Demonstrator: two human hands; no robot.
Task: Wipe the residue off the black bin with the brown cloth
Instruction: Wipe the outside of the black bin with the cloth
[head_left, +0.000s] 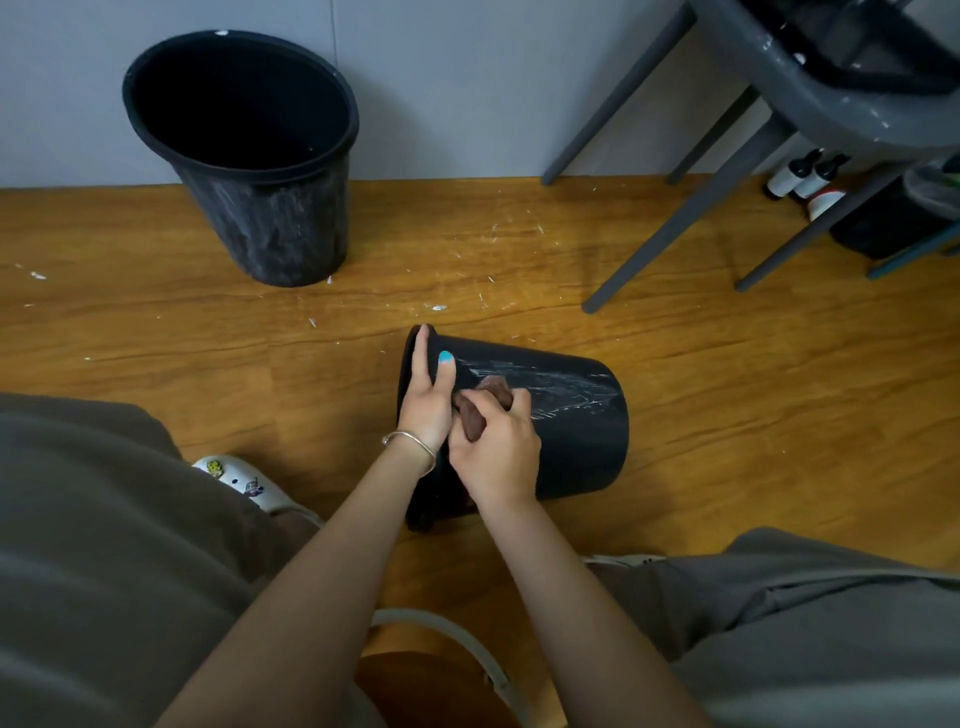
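A black bin (561, 431) lies on its side on the wooden floor (727, 415), its long axis running left to right, open mouth to the left and base to the right. White residue (561, 387) streaks its upper wall. The person's left hand (428, 400) rests at the rim with fingers straight. The right hand (498, 447) has its fingers curled around a brown cloth (485, 402), pressed to the bin's wall. A second black bin (249, 156) stands upright well apart, by the wall. Grey chair legs (691, 208) stand to the right, with bottles (800, 176) behind them.
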